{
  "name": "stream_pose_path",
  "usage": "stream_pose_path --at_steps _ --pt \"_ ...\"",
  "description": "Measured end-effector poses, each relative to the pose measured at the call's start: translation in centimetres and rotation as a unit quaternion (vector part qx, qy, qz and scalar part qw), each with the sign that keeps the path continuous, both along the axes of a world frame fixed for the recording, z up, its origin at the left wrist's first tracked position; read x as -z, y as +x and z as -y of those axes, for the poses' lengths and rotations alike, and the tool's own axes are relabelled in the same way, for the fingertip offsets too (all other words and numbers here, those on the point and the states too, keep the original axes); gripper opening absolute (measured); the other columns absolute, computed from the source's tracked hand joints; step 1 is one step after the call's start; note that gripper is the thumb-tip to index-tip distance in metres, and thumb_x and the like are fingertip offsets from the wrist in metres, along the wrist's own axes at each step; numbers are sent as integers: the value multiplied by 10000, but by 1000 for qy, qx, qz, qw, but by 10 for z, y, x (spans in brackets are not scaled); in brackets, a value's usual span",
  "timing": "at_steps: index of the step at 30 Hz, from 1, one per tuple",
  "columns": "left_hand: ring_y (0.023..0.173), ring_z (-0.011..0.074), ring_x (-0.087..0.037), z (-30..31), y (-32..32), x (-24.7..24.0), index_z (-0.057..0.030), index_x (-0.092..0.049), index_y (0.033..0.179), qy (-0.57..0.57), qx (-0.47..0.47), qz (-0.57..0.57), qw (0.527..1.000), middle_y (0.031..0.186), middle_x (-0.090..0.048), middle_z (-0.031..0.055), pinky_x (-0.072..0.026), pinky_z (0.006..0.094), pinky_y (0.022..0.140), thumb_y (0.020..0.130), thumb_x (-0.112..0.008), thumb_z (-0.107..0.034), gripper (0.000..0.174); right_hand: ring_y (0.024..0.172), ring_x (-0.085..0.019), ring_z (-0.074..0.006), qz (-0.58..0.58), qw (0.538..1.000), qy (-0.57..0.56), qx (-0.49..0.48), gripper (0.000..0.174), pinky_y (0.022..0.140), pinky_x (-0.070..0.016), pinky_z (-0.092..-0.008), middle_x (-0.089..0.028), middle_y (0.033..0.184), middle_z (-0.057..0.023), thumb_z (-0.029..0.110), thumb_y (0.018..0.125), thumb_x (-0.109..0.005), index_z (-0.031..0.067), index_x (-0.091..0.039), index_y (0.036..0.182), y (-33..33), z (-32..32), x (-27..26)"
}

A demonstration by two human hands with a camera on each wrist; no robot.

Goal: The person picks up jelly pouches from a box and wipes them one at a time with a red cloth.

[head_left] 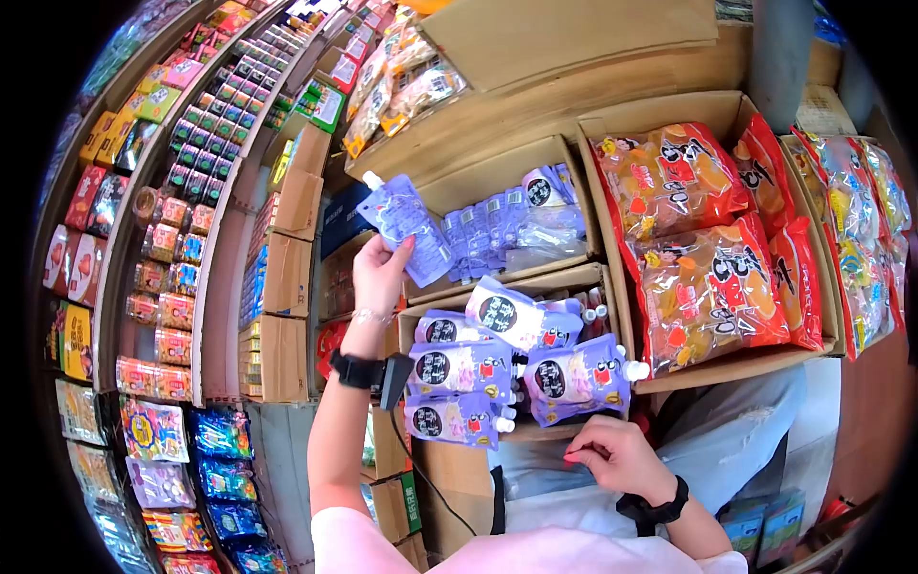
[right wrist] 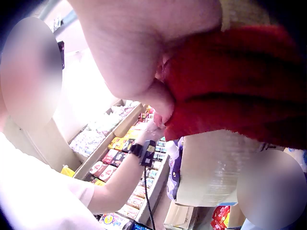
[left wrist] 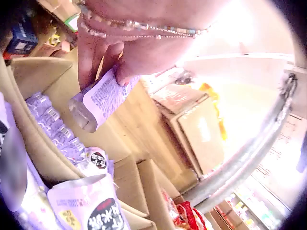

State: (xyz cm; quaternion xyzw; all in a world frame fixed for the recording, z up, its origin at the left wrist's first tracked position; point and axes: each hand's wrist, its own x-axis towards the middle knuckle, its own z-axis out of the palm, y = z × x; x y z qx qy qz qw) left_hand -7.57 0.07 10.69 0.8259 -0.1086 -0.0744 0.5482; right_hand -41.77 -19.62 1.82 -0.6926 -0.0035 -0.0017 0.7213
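Observation:
My left hand [head_left: 380, 275] pinches a purple spout pouch [head_left: 406, 225] with a white cap, held up over a carton of similar pouches. In the left wrist view the thumb and fingers press the sides of this pouch [left wrist: 108, 98], its back print showing. Low in front of the lap, my right hand [head_left: 617, 459] has its fingers curled. Beside those fingers in the right wrist view is a bunched red cloth [right wrist: 230, 86], gripped at its edge; the head view hides most of it. Several purple pouches [head_left: 459, 368] lie stacked in the nearer carton [head_left: 598, 277].
Behind is a carton [head_left: 478, 196] with rows of purple pouches. At right, a large box [head_left: 631, 383] holds red-and-orange candy bags [head_left: 712, 292]. Shelves of packaged snacks [head_left: 177, 316] line the left side. A black cable [head_left: 430, 478] hangs from the left wrist camera.

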Motion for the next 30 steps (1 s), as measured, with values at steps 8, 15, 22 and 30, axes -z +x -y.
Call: stream_pose_path --at_steps 8,15,22,30 --pt "902 96 -635 -21 -195 -6 13 -644 1082 -85 2 -16 996 1000 -697 30 -511 261 836 892 -691 10 196 674 -574 -110 17 998 31 42 93 564 -422 -231 -614 807 -56 -72 806 -694 4 -658 847 -8 -7 0" --pt "835 102 -582 19 -290 77 32 -669 1036 -139 -102 53 984 943 -657 54 -488 273 741 870 -737 -16 186 760 -592 -135 38 991 97 88 122 643 -463 -240 -617 865 -69 -85 809 -684 9 -624 858 -30 -8 -2" --pt "882 144 -605 21 -290 64 17 -584 1173 -17 -12 170 985 1020 -638 81 -489 282 762 843 -714 21 355 764 -585 -130 49 988 94 115 117 649 -459 -245 -610 867 -59 -73 834 -665 18 -609 883 -22 -28 -5" --pt "965 199 -652 -5 -285 29 21 -213 1454 -209 -14 -100 973 1195 -576 151 -563 325 814 885 -652 10 718 778 -583 -137 63 991 48 111 102 674 -452 -247 -613 869 -56 -35 842 -676 30 -610 888 -12 -38 -1"
